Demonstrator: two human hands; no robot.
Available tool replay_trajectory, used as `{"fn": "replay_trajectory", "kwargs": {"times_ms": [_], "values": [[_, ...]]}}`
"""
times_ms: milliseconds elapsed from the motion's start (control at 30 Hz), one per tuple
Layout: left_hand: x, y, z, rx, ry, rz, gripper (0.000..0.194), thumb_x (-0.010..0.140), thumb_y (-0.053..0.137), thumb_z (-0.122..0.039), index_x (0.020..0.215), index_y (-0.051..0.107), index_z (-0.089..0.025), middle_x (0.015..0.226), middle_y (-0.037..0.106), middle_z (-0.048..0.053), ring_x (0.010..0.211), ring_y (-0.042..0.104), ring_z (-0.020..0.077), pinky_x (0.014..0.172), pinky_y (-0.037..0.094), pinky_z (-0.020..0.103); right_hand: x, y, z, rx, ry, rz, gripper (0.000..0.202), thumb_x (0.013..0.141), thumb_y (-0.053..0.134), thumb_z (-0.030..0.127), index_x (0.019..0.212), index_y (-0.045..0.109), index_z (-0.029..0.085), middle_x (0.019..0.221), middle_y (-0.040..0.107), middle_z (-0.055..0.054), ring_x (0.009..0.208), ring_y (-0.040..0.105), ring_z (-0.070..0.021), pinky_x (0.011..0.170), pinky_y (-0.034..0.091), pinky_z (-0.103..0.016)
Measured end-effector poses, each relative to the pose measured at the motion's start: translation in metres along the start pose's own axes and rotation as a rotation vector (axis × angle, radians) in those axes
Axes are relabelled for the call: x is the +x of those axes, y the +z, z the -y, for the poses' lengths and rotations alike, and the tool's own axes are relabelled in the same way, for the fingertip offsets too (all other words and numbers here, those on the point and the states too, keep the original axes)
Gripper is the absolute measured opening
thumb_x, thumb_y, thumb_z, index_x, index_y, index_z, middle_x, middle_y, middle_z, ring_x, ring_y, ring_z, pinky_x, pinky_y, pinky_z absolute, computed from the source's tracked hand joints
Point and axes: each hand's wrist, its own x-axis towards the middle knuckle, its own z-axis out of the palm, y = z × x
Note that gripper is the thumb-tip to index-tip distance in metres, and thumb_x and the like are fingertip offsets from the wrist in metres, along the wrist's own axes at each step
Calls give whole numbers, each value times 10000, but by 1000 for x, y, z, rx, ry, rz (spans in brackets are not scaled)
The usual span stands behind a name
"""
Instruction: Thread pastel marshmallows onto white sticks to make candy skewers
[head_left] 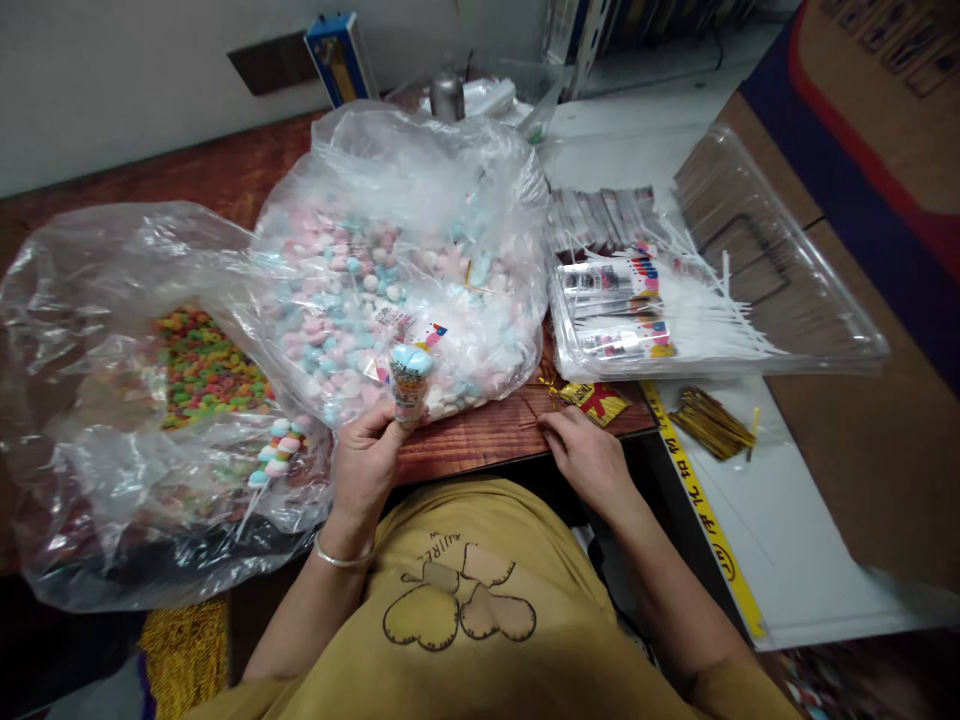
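My left hand [367, 455] is closed round the lower part of a small printed clear candy bag [410, 385], held upright with pale blue marshmallow showing at its top. At the table's front edge, the fingertips of my right hand [589, 460] are pinched together on a thin twist tie [529, 424]. Just beyond those fingers lies a gold and red packet [596, 402]. Behind my left hand spreads a big clear plastic bag [450, 175] full of pink, blue and white marshmallows [330, 300].
Another clear bag [97, 260] on the left holds colourful ring candies [214, 365]; a marshmallow skewer [279, 452] lies on it. At right, a clear plastic box [817, 345] contains printed bags and white sticks [720, 325]. Gold twist ties [709, 422] lie near a cardboard box [885, 450].
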Motion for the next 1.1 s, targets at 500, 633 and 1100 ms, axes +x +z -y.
{"fn": "replay_trajectory", "kwargs": {"times_ms": [500, 633, 1100], "values": [[-4, 2, 1, -57, -105, 36, 287, 768, 827, -444, 886, 825, -182, 779, 786, 54, 751, 730, 213, 822, 580, 343, 27, 10, -1, 189, -142, -66, 244, 1044, 424, 196, 990, 662, 188, 1007, 695, -89, 941, 667, -205, 809, 497, -286], [-2, 2, 3, -66, -132, 31, 356, 754, 830, -499, 888, 821, -169, 761, 781, 65, 728, 728, 214, 808, 583, 346, 27, 7, -6, 221, -122, -110, 288, 1032, 433, 186, 1126, 704, 208, 1095, 717, -99, 968, 675, -228, 806, 500, -316], [1, 6, 2, -96, -156, 22, 352, 730, 851, -502, 871, 827, -180, 731, 767, 52, 674, 709, 187, 773, 581, 325, 39, 11, -6, 290, -150, -57, 218, 1026, 437, 214, 972, 647, 193, 1016, 693, -106, 932, 660, -238, 776, 469, -322]]}}
